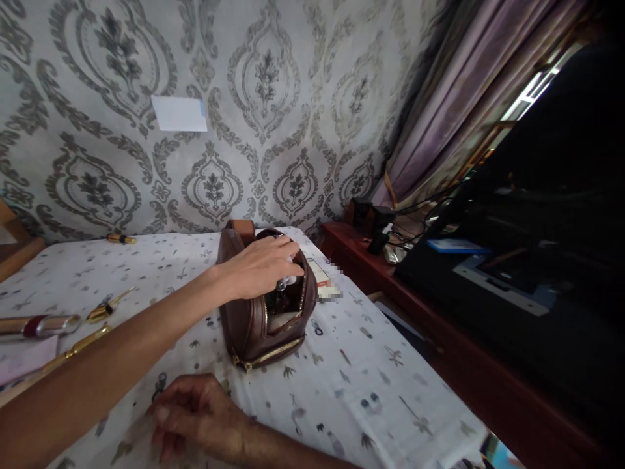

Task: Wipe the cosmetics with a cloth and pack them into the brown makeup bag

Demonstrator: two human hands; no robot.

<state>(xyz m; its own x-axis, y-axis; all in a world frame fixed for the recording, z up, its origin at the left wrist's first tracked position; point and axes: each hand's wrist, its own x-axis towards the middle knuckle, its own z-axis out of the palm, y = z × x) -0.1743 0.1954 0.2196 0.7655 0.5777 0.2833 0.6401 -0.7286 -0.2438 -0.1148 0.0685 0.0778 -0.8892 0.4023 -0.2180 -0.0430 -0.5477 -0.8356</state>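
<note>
A dark brown leather bag [239,326] with gold zippers stands on the cloth, its front opening unzipped. My left hand [263,264] reaches over the bag, fingers bent at the opening. Under those fingers shows a small whitish, shiny item [289,280], too hidden to name. Darker contents and a pale lining lie deeper inside. Nearer to me, my right hand [200,417] rests low over the cloth, its fingers loosely curled and apart, with nothing visible in them.
The table wears a white patterned cloth [366,365]. At left lie a gold-and-maroon tube [41,325], a gold applicator [100,311], a gold pen-like item [81,345] and pink paper [29,358]. A small black-and-gold tube [121,239] lies by the wall. A red-brown desk [463,371] adjoins right.
</note>
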